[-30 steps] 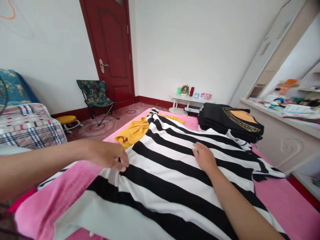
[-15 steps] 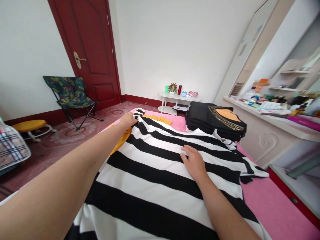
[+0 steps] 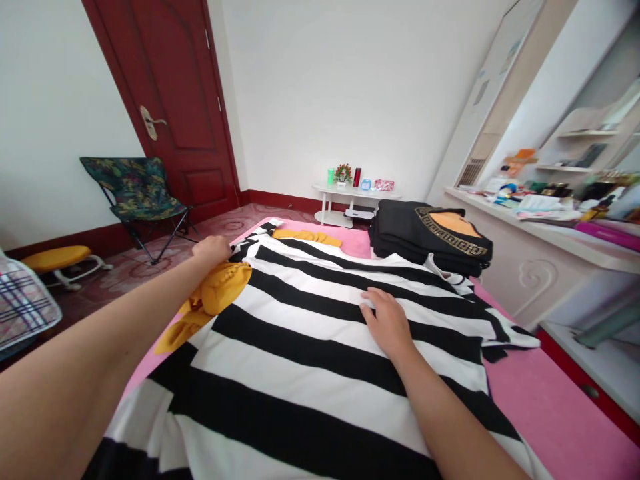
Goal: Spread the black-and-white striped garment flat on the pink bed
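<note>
A black-and-white striped garment [image 3: 320, 347] lies spread over a pink bed cover [image 3: 540, 413]. My right hand [image 3: 386, 321] rests flat on its middle, fingers stretched out. My left hand [image 3: 213, 250] is closed at the garment's far left edge, gripping the striped cloth right above a bunched yellow garment [image 3: 213, 297] that sticks out from under it. Another strip of the yellow cloth [image 3: 307, 235] shows at the far end.
A folded black top with an orange panel [image 3: 433, 237] sits on the bed's far right. A counter with clutter [image 3: 545, 213] runs along the right. Beyond the bed stand a small white table [image 3: 355, 197], a folding chair [image 3: 135, 193], a yellow stool [image 3: 53, 259] and a red door [image 3: 160, 100].
My left hand reached from the near left edge to the far corner, then pulled back leftward holding the striped edge, baring more yellow cloth. My right hand stayed flat.
</note>
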Tool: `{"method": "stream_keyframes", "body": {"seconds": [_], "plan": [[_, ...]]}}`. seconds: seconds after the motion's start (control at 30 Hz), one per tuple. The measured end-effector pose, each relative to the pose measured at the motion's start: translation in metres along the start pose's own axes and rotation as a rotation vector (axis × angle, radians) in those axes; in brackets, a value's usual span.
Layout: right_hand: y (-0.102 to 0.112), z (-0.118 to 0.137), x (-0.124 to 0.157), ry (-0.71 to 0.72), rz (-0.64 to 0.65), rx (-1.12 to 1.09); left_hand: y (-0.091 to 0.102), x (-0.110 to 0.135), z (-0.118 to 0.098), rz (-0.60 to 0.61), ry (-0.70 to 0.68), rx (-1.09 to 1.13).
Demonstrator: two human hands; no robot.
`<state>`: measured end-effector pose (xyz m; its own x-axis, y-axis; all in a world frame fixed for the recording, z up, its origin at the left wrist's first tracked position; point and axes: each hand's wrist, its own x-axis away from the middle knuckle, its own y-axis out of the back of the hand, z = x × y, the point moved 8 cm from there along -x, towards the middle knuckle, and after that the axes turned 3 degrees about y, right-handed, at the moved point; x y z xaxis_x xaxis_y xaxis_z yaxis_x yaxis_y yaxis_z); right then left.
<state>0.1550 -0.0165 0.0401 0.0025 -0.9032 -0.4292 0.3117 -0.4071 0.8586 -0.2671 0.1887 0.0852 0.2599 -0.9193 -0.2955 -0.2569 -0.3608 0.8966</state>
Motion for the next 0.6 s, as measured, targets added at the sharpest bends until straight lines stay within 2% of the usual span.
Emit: {"method": "stream_keyframes", "body": {"seconds": [0.07, 0.17, 0.27, 0.33, 0.47, 0.6], "plan": [[0.0, 0.0, 0.0, 0.002, 0.0, 0.001, 0.012, 0.002, -0.009, -0.074, 0.046, -0.168], [0.0, 0.0, 0.0, -0.006, 0.005, -0.004, 0.018, 0.005, -0.068, -0.136, -0.145, -0.207], [0.0, -0.001, 0.0, -0.017, 0.014, -0.013, -0.004, 0.01, -0.129, 0.016, -0.349, -0.157], [-0.001, -0.001, 0.0, -0.02, 0.02, -0.017, -0.023, 0.015, -0.157, 0.103, -0.418, -0.165], [-0.001, -0.001, 0.0, -0.021, 0.019, -0.02, -0.053, 0.026, -0.189, 0.187, -0.512, -0.166], [0.0, 0.0, 0.0, -0.024, 0.018, -0.022, -0.071, 0.039, -0.209, 0.248, -0.58, -0.161]]}}
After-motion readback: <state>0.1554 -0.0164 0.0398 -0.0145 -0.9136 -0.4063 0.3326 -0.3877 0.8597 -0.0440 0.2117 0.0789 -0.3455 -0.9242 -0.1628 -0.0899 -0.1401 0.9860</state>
